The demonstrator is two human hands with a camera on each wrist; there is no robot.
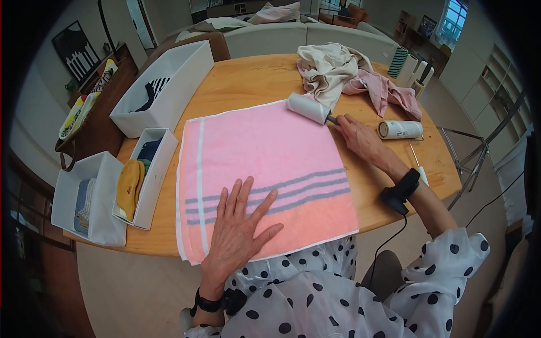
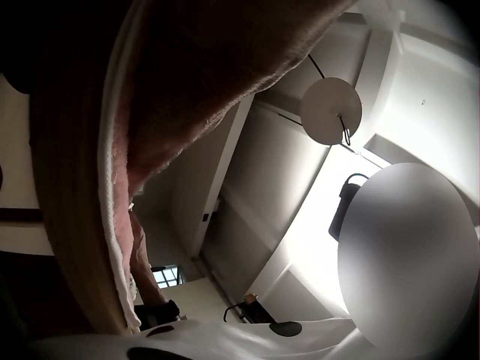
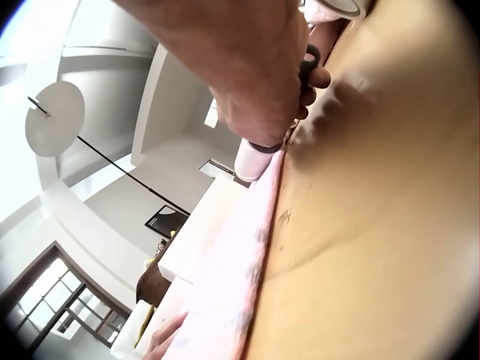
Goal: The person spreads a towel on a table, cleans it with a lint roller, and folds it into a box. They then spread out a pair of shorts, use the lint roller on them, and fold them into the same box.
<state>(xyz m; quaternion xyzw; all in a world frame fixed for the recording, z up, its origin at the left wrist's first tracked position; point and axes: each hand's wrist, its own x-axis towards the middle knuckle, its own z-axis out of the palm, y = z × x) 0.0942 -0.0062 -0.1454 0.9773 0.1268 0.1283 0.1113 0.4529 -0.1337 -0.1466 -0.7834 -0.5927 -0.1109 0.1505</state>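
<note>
A pink and orange towel [image 1: 248,146] with grey stripes and white edging lies spread on the wooden table [image 1: 248,79]. My left hand [image 1: 235,225] rests on its near part, fingers straight and spread. At the towel's far right corner, my right hand [image 1: 362,141] grips the dark handle of a lint roller [image 1: 307,109]. The white roll lies over the towel's edge there. In the right wrist view, my fingers curl round the handle, and the roll [image 3: 251,162] shows beyond the hand. The left wrist view shows the towel's white hem [image 2: 107,172] beside the table edge.
Crumpled cream cloth [image 1: 332,70] and pink cloth [image 1: 389,93] lie at the back right. A second lint roller [image 1: 401,129] is right of my right hand. To the left stand a large white box [image 1: 180,79], a narrow one [image 1: 160,183] and a small one [image 1: 110,208], holding folded textiles.
</note>
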